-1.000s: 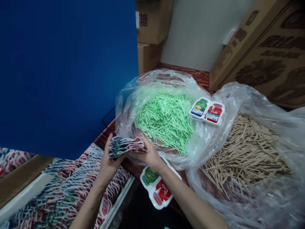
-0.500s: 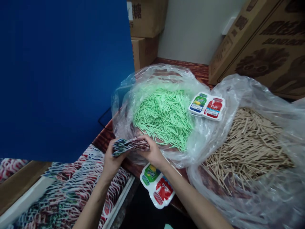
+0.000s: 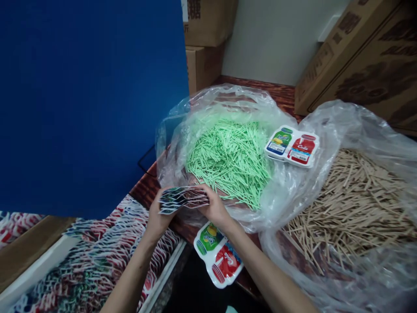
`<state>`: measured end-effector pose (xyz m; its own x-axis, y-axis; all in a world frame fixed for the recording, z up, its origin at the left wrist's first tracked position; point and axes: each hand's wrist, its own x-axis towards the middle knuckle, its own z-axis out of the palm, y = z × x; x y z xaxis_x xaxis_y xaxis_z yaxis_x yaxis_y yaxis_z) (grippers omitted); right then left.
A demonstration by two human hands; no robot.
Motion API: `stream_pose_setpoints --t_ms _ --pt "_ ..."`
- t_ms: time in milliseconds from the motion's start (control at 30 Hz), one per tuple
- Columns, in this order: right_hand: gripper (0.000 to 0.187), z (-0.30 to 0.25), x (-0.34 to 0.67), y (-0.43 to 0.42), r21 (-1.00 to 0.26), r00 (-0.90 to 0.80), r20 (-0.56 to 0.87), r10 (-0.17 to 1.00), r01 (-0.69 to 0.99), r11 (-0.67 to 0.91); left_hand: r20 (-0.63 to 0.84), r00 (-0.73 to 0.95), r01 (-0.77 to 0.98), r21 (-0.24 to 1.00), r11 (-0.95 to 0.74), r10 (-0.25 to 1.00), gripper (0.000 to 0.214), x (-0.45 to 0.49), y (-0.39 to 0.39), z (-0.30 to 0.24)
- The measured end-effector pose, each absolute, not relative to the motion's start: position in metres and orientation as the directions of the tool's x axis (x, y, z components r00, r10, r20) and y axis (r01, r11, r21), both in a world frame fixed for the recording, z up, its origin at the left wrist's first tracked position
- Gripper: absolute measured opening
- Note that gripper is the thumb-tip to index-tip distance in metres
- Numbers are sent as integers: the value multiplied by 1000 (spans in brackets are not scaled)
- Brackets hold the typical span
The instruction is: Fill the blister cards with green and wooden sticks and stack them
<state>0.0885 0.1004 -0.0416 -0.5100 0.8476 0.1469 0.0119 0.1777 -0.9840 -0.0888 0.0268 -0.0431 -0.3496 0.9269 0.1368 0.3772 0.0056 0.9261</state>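
Between my two hands is a stack of printed packets [image 3: 184, 200], seen edge-on with wavy edges. My left hand [image 3: 159, 217] grips its left end and my right hand [image 3: 213, 206] its right end. Just beyond them a clear plastic bag [image 3: 174, 148] lies open around a heap of light green sticks [image 3: 230, 161]. Below my right wrist, a green and red jar-shaped packet [image 3: 218, 256] lies at the table edge, partly hidden by my forearm. Another stack of such packets [image 3: 292, 147] rests on the plastic right of the green sticks.
Brown sticks [image 3: 355, 204] fill a second clear bag on the right. A box full of packets [image 3: 97, 252] stands at lower left. A large blue panel [image 3: 91, 108] blocks the upper left. Cardboard boxes [image 3: 208, 65] stand behind, and a large carton [image 3: 355, 65] at back right.
The stack in my hands has turned slightly, so its layered edges show more evenly and look a little more spread. The whole view has shifted slightly.
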Motion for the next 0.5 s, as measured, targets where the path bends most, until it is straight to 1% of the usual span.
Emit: stream_pose_setpoints --t_ms 67,167,233,333,400,500 --pt "33 -41 88 100 -981 -510 159 846 17 194 132 -344 374 927 7 929 43 -88 28 -40" --pt "31 -49 85 102 -982 -504 144 851 33 186 52 -318 289 956 44 947 39 -85 32 -37" --pt "31 -56 84 106 -980 -503 145 852 45 194 23 -308 241 969 55 951 42 -83 34 -35" --pt "33 -60 85 108 -972 -523 165 836 56 227 5 -271 174 984 44 963 52 -82 35 -31" --pt "31 -55 88 107 -963 -542 177 822 76 257 -16 -238 111 993 43 971 55 -82 34 -28" --pt "28 -36 91 100 -924 -563 218 797 144 354 -4 -257 44 999 16 966 48 -84 30 -27"
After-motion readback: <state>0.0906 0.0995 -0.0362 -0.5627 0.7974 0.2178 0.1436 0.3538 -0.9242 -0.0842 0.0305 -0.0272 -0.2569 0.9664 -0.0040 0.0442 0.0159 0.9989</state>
